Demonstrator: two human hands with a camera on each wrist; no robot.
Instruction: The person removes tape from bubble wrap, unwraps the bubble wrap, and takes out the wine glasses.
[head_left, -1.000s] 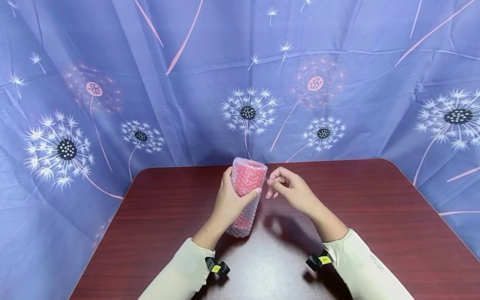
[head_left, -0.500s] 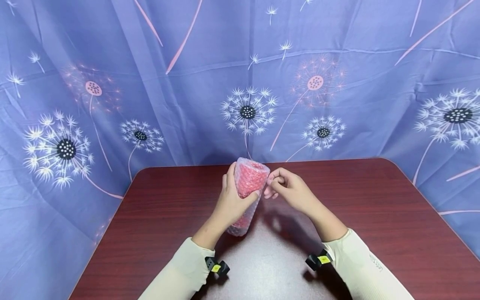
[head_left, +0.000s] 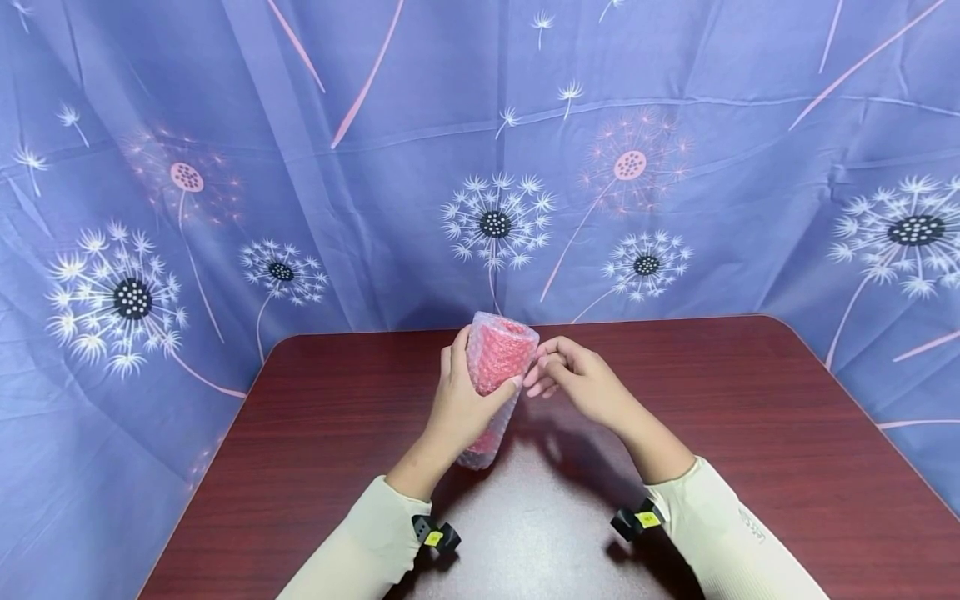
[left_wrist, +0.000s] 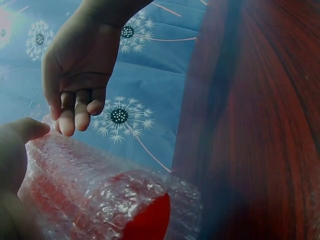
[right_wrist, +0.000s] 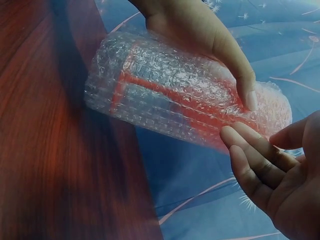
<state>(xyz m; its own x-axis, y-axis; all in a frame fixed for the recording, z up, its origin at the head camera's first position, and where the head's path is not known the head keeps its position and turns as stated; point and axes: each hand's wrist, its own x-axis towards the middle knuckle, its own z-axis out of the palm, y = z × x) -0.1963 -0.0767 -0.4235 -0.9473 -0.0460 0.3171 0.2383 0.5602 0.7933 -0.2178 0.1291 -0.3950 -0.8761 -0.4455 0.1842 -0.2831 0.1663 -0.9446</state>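
A bubble-wrapped bundle (head_left: 501, 358), long and rounded with red showing through, stands tilted over the table. My left hand (head_left: 457, 400) grips it, thumb (right_wrist: 245, 90) across the near side and fingers around the far side. In the left wrist view the bundle (left_wrist: 100, 195) has a bright red part at its lower end, under clear wrap. My right hand (head_left: 585, 383) is at the bundle's upper right edge. Its fingers (right_wrist: 257, 160) reach along the wrap, loosely bent, and the thumb is close to the edge.
The dark red wooden table (head_left: 337, 417) has a rounded back edge against a blue-violet dandelion-print curtain (head_left: 390, 208). Black wrist cameras (head_left: 437, 535) with yellow labels are strapped at both sleeves (head_left: 360, 542).
The bundle has shifted slightly right and up in my left hand. My right hand has come closer to its edge, and its fingers have loosened a little.
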